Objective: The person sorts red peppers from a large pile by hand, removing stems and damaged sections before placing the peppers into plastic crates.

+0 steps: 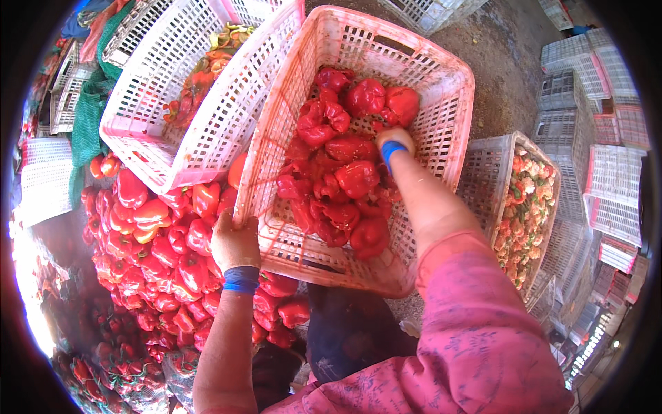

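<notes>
A pink plastic lattice crate (441, 76) is tilted toward me and holds several red bell peppers (345, 179). My left hand (234, 241), a blue band at its wrist, grips the crate's near left rim. My right hand (393, 141), also with a blue band, reaches down inside the crate among the peppers; its fingers are buried behind them, so I cannot tell whether they hold one.
A big heap of red peppers (158, 262) lies on the ground at the left. A second pink crate (158, 90) with mixed peppers leans above the heap. A grey crate of cut pepper scraps (527, 207) stands at the right. Stacked empty crates (593, 103) line the far right.
</notes>
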Available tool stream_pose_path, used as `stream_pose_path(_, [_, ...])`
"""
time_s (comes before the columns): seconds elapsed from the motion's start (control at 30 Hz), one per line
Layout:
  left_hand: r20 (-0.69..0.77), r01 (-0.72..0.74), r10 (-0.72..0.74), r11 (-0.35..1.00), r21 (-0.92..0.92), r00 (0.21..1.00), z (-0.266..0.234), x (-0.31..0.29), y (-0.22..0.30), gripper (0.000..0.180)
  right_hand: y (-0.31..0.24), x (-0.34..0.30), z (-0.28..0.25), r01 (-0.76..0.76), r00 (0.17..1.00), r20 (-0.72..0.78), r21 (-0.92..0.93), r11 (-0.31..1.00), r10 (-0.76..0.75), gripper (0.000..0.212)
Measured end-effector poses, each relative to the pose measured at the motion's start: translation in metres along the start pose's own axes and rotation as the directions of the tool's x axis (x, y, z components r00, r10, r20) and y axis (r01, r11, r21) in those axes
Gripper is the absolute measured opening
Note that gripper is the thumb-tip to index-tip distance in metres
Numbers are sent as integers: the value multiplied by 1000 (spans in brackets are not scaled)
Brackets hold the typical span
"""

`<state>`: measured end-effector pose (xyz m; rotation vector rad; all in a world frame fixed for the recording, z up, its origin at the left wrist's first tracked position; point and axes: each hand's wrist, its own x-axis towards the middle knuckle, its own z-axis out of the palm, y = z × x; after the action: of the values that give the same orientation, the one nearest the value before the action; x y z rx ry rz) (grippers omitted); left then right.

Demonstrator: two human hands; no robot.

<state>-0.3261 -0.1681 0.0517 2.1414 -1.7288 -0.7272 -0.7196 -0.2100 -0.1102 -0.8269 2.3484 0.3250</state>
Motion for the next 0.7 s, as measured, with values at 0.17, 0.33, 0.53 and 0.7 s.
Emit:
stream_pose_path(0.17, [17, 35, -35, 999, -31, 999, 3, 1, -3, 30, -13, -53, 31, 61, 998, -25, 60, 996, -59, 81])
stream_pose_path(0.33, [30, 52, -51, 998, -44, 998, 3, 3, -4, 31, -51, -113, 19, 263, 965, -3, 48, 964, -263, 81])
stream_pose_path(0.53, [11, 33, -33, 999, -24, 999, 2, 2, -3, 29, -75, -217, 36, 540, 829, -103, -114, 834, -550, 95])
stream_pose_path(0.7, [4, 36, -36, 999, -13, 999, 2, 1, -3, 34, -57, -194, 49, 712, 442, 187, -668, 216, -877, 50])
